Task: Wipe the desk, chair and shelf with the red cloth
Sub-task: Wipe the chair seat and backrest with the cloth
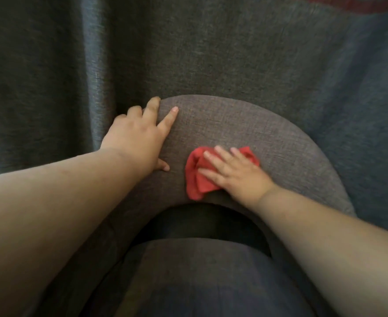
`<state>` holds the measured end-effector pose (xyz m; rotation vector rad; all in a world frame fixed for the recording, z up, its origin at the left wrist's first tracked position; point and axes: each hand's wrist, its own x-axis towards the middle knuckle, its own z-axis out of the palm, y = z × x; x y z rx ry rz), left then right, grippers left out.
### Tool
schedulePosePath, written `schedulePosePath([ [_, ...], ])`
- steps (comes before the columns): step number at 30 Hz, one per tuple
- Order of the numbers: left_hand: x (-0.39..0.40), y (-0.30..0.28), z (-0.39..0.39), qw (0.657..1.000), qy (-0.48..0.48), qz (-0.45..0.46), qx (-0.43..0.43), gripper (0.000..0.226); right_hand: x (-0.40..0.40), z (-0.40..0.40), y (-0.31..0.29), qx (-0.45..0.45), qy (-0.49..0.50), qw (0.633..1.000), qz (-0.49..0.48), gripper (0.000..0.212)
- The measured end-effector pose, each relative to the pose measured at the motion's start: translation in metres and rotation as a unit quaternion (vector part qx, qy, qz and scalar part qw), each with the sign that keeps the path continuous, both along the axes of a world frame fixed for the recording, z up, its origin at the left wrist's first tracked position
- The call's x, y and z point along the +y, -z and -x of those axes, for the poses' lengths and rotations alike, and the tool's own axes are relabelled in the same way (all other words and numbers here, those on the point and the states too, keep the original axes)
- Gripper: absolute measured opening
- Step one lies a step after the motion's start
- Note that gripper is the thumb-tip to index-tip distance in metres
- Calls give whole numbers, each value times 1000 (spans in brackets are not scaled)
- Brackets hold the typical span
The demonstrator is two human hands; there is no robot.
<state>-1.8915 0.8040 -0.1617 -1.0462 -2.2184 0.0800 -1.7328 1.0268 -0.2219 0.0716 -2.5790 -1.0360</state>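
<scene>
The grey fabric chair fills the lower half of the head view: its curved backrest (279,143) arcs across the middle and its seat cushion (195,277) lies below. The red cloth (196,179) is crumpled on the top of the backrest. My right hand (236,172) presses flat on the cloth with fingers spread, covering its middle. My left hand (140,136) rests on the left part of the backrest, fingers apart, some curled over its far edge. The desk and shelf are out of sight.
A dark grey curtain (188,46) hangs directly behind the chair and fills the whole upper view. A dark gap (199,223) separates backrest and seat. A red strip (371,3) shows at the top right corner.
</scene>
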Motion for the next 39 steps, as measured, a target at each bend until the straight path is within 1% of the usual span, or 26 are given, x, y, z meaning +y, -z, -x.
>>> schedulePosePath([
  [2,-1,0,-3,1000,3,-6,2,128,20,-13,-30,72,54,996,8,54],
  [5,-3,-1,-2,1000,9,-2,3,126,30,-26,-46,191,148,966,91,60],
  [7,-4,-1,-1,1000,12,0,-1,126,21,-23,-37,276,198,927,160,74],
  [8,-4,0,0,1000,11,0,-1,126,12,-16,-30,318,214,902,200,80],
  [9,-5,0,1,1000,10,-2,-1,127,1,-5,-23,358,222,874,242,82],
  [11,-3,1,1,1000,5,-4,-5,128,-23,28,-11,409,214,825,325,75],
  [12,-2,1,1,1000,1,-2,-8,128,-39,47,-5,411,196,815,357,72],
  [13,-1,1,2,1000,-1,1,-11,129,-56,64,2,399,173,817,378,70],
  [14,0,1,3,1000,0,2,-13,129,-73,80,11,380,149,828,385,70],
  [16,1,2,6,1000,9,-3,-10,129,-98,98,30,337,105,858,374,68],
  [18,2,2,6,1000,12,-6,-5,129,-95,92,40,293,69,888,347,67],
  [20,3,2,5,1000,7,-5,-1,129,-68,68,34,215,35,938,271,68],
  [22,4,1,3,1000,1,-4,1,128,-31,34,18,105,13,982,155,70],
  [23,3,1,2,1000,-1,-1,2,128,-12,17,10,70,16,992,106,68],
  [24,3,1,1,1000,0,2,3,129,5,0,1,59,24,996,70,66],
  [26,1,1,1,1000,9,4,5,128,27,-31,-10,101,65,992,49,65],
  [28,-1,0,1,1000,14,2,5,127,31,-52,-11,181,136,971,82,69],
  [31,-3,0,1,1000,9,3,2,127,13,-50,0,307,214,912,165,70],
  [32,-4,0,1,1000,9,3,0,127,4,-37,2,347,235,884,207,69],
  [34,-5,-1,0,1000,9,6,-4,127,-22,4,-2,418,260,808,323,68],
  [35,-5,-1,0,1000,7,8,-6,127,-37,29,-6,443,257,770,382,68],
  [36,-4,-1,1,1000,4,8,-8,127,-56,56,-9,449,244,746,427,67],
  [37,-4,-1,1,1000,3,7,-11,125,-78,81,-8,445,215,741,455,67],
  [39,-4,0,2,1000,8,1,-12,109,-120,119,3,420,123,759,481,66],
])
